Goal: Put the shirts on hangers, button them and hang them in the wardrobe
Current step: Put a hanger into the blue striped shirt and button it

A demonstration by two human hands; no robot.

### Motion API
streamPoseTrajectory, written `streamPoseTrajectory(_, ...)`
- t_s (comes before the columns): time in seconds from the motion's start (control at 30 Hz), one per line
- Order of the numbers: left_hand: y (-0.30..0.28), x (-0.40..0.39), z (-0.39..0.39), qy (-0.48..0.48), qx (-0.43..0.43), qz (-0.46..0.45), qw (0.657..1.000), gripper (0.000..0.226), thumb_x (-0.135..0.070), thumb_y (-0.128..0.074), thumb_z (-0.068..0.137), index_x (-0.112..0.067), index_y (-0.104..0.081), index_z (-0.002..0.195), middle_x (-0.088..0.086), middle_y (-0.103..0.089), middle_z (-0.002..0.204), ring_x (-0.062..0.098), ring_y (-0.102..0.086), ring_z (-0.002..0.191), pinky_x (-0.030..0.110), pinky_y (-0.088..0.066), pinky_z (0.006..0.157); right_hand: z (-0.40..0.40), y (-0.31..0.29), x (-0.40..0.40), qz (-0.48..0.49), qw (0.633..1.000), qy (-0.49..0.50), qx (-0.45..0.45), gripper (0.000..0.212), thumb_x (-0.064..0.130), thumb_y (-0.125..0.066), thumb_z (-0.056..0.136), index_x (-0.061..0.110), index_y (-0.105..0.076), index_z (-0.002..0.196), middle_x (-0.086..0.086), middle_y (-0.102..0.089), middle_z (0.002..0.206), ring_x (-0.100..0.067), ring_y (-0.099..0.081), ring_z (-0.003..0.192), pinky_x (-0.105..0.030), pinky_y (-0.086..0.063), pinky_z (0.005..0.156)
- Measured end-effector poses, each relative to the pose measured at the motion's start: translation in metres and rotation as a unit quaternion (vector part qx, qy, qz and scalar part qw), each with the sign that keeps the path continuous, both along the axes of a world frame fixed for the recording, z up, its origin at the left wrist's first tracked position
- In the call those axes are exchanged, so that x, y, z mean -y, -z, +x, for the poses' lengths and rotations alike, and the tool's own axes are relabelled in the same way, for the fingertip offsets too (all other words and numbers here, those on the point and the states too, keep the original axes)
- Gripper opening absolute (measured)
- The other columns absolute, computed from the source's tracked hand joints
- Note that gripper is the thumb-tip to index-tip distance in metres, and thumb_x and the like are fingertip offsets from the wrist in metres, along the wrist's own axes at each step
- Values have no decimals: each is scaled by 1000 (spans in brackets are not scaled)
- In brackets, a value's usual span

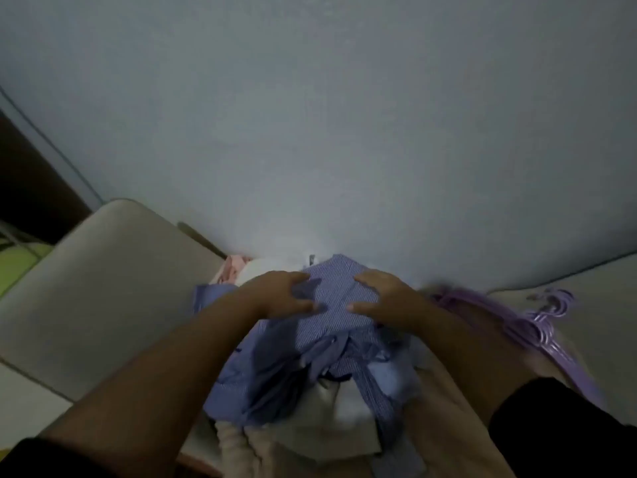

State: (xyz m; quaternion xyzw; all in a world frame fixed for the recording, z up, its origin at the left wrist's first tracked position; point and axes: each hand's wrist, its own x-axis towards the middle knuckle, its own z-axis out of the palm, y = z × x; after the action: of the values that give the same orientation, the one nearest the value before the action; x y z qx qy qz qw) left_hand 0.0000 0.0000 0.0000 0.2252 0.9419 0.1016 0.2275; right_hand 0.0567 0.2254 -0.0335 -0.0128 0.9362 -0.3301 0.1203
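- Both of the person's hands are down on a blue striped shirt [339,294] that sits on top of a heap of clothes [310,384], pretty much dead centre of the view.
- The left hand [281,294] has its fingers and thumb spread wide over the left side of the shirt, pressing on the fabric; it looks more like a flat press than a real pinch.
- The right hand [382,296] does the mirror thing on the right side, fingers straight-ish and splayed, resting on the cloth.
- So both hands look released, just touching and pushing on the shirt, nothing curled round it as far as the blurry frame shows.
- The pile under the shirt is mostly more blue and striped stuff, with a white garment [348,401] poking out lower down and something pink [232,270] at the far left edge of it.
- A bunch of purple hangers [548,326] lies stacked to the right of the pile, just beside the right forearm.
- Everything seems to sit on a beige cushioned surface [103,288], hard to say if it's a sofa or a bed.
- A plain pale wall [327,115] fills the top half.
- Dark sleeves [565,429] show at the bottom corners.
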Motion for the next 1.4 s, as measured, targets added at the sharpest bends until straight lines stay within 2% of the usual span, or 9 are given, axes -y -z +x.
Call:
streamPoseTrajectory(0.13,47,9,8,15,48,-7,999,95,-57,-76,69,-28,-32,148,0,-35,152,20,-34,138,31,-26,113,8,49,2,65,997,-42,30,70,46,-64,84,26,-35,145,-1,-19,156,-20,-15,144,-38,-16,116)
streamPoseTrajectory(0.23,74,9,18,40,-23,-27,999,68,-41,-71,82,-20,-47,141,5,-44,145,22,-43,131,24,-31,104,16,79,3,98,993,-23,-56,35,34,-53,94,17,-60,124,-6,-42,145,-25,-35,133,-40,-27,109)
streamPoseTrajectory(0.37,89,13,32,-50,-81,103,990,26,-28,-58,94,-6,-69,97,13,-68,101,21,-58,89,27,-42,75,43,88,5,25,984,67,-162,20,23,-43,99,15,-55,85,-6,-62,88,-28,-56,86,-36,-42,75)
streamPoseTrajectory(0.57,55,2,62,-100,-102,231,962,25,-33,-64,90,-17,-60,71,-3,-56,66,15,-51,66,24,-38,62,82,41,3,-20,969,139,-204,18,26,-39,100,15,-51,93,-4,-54,90,-23,-51,85,-30,-33,68)
streamPoseTrajectory(0.83,38,3,77,-104,-238,97,961,15,-31,-63,89,-28,-72,100,-2,-67,96,14,-58,90,25,-40,72,96,11,-15,-66,954,202,-210,27,23,-45,98,2,-60,105,-6,-56,96,-19,-49,89,-25,-33,73)
streamPoseTrajectory(1.03,73,-15,74,-130,-121,223,959,19,-34,-60,92,-22,-54,105,-1,-68,87,14,-60,72,22,-43,64,83,31,-24,-114,939,259,-195,32,20,-45,98,-7,-62,100,-20,-63,106,-31,-56,94,-32,-40,75)
streamPoseTrajectory(1.13,89,-4,71,-94,-83,218,968,37,-40,-76,76,-26,-50,97,-9,-65,94,14,-62,92,31,-48,90,71,39,-23,-109,940,260,-192,24,20,-46,98,3,-62,103,-12,-63,109,-20,-51,88,-25,-34,72)
streamPoseTrajectory(1.27,100,27,67,-51,-81,135,986,59,-61,-82,48,-32,-52,91,-5,-56,118,19,-53,113,32,-45,96,63,55,-6,-27,938,207,-276,16,22,-52,94,13,-64,102,-6,-63,106,-19,-53,95,-28,-38,79)
streamPoseTrajectory(1.4,115,52,62,38,-171,-33,984,67,-36,-80,70,-22,-53,129,2,-15,158,23,-31,139,30,-35,106,73,73,32,106,900,18,-422,18,33,-51,85,22,-66,86,6,-62,92,-17,-51,94,-34,-34,84)
